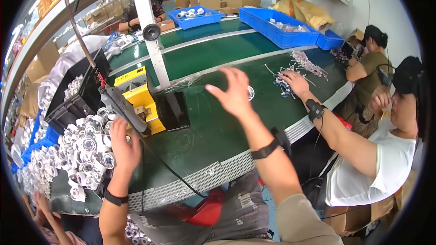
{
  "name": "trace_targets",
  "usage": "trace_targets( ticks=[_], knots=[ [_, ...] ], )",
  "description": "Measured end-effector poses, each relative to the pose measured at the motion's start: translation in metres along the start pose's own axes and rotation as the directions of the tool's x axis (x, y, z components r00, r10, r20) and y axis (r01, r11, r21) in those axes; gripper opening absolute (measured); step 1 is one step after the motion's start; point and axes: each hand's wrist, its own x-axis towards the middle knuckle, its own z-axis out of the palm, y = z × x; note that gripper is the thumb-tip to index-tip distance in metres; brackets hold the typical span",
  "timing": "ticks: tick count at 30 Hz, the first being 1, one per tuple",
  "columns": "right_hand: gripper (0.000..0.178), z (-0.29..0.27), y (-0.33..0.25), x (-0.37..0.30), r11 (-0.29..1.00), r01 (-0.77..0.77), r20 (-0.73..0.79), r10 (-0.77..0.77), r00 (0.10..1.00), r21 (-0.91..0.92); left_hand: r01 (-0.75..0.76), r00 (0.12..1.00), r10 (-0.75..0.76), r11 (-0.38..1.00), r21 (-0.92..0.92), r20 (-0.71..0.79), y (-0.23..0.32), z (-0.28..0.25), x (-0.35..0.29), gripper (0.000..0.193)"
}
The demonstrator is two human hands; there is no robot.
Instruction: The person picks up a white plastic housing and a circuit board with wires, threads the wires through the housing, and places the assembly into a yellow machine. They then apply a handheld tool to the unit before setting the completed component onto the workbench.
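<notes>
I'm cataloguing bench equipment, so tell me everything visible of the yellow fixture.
The yellow fixture is boxy and angular, with a painted-looking body, dark handwriting on top and metallic parts at its front. It stands on the green bench between the black bin and a flat black panel. The dark hanging tool partly hides it; whether they touch is unclear. The left hand and right hand appear clear of it.

A short dark handwritten marking (134, 78) stands on the top of the yellow machine (144, 93) toward ten o'clock. Toward six o'clock, pale lettering (241, 204) runs across the grey garment (227, 218), creased and blurred.
</notes>
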Motion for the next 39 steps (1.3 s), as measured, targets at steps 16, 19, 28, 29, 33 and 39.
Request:
trace_targets(
  ticks=[16, 19, 28, 29, 33, 39],
  knots=[
    [0.062, -0.010, -0.100, -0.051, 0.924, 0.218, 0.555, -0.365, 0.748, 0.313, 0.702, 0.669, -0.036, 0.358, -0.615, 0.743, 0.018, -0.003, -0.031, 0.048],
    [0.062, 0.002, -0.132, -0.067, 0.895, 0.248, 0.582, -0.432, 0.689, 0.371, 0.804, 0.576, 0.054, 0.145, -0.577, 0.816, 0.019, -0.007, -0.024, 0.056],
    [0.065, 0.027, -0.130, -0.073, 0.813, 0.101, 0.515, -0.454, 0.727, 0.574, 0.873, 0.451, 0.032, 0.194, -0.448, 0.892, 0.004, -0.002, -0.026, 0.044],
    [0.063, 0.027, -0.124, -0.074, 0.827, -0.017, 0.525, -0.341, 0.780, 0.563, 0.888, 0.445, 0.024, 0.120, -0.444, 0.895, 0.006, -0.002, -0.026, 0.044],
    [0.020, 0.037, -0.112, -0.074, 0.735, -0.419, 0.630, -0.014, 0.777, 0.533, 0.898, 0.423, 0.007, 0.129, -0.420, 0.906, 0.005, -0.005, -0.024, 0.043],
    [0.011, 0.030, -0.117, -0.074, 0.859, -0.285, 0.637, -0.059, 0.769, 0.424, 0.898, 0.415, 0.037, 0.144, -0.416, 0.909, 0.008, -0.002, -0.024, 0.040]
  ],
)
